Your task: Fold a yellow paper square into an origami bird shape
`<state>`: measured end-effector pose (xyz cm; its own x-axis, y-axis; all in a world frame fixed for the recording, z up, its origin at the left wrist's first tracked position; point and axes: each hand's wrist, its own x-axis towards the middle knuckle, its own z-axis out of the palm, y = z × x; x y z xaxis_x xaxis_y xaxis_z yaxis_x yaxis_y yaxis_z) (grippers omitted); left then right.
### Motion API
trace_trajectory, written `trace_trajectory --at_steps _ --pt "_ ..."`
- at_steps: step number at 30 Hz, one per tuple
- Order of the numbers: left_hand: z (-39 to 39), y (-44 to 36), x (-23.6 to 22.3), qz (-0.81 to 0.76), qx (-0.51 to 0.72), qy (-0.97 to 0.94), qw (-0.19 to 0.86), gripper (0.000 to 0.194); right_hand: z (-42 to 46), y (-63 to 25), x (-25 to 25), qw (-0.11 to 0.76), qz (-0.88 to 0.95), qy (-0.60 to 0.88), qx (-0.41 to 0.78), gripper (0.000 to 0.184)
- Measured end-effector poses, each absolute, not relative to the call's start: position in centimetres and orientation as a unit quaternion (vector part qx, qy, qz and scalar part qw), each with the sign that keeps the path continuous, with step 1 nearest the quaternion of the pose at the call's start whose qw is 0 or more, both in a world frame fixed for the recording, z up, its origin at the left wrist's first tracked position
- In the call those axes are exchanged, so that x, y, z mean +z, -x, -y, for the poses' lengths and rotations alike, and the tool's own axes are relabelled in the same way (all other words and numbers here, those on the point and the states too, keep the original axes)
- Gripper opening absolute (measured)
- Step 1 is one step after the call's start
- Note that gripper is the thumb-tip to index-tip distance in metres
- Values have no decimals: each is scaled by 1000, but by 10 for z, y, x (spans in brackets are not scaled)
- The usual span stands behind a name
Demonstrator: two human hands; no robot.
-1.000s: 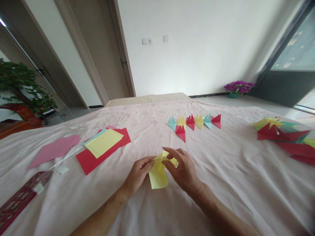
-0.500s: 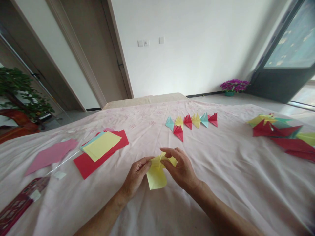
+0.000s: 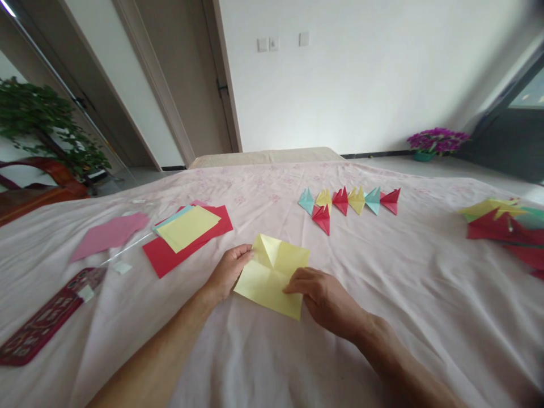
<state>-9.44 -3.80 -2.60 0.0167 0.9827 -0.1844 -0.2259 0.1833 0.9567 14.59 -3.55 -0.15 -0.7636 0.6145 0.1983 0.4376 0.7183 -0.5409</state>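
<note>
A square of yellow origami paper [image 3: 261,277] lies spread out between my hands, with crease lines crossing at its middle. My left hand [image 3: 229,272] pinches its left edge between thumb and fingers. Over the right side, my right hand [image 3: 325,297] grips the edge with its fingers curled. Beyond the sheet, several small folded paper pieces [image 3: 340,201] in light blue, yellow and red stand in a row, with a red one [image 3: 322,219] in front of them.
To the left lie a pile of coloured paper sheets [image 3: 189,229], pink paper [image 3: 108,235] and a dark red patterned packet [image 3: 45,317]. Larger folded papers [image 3: 488,226] sit at the far right. A pale, wrinkled cloth [image 3: 238,362] covers the surface.
The yellow paper, bent and partly folded before, is now opened out flat. My right hand has shifted down along its right side. The camera view has turned slightly left.
</note>
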Motion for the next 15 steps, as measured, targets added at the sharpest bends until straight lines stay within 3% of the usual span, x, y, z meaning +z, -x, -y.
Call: trace_trajectory --at_steps 9,15 --pt "39 93 -24 -479 510 -404 589 33 37 -123 -4 121 912 374 115 37" --pt "39 90 -25 -482 509 -416 579 36 36 -119 -1 77 917 379 98 30"
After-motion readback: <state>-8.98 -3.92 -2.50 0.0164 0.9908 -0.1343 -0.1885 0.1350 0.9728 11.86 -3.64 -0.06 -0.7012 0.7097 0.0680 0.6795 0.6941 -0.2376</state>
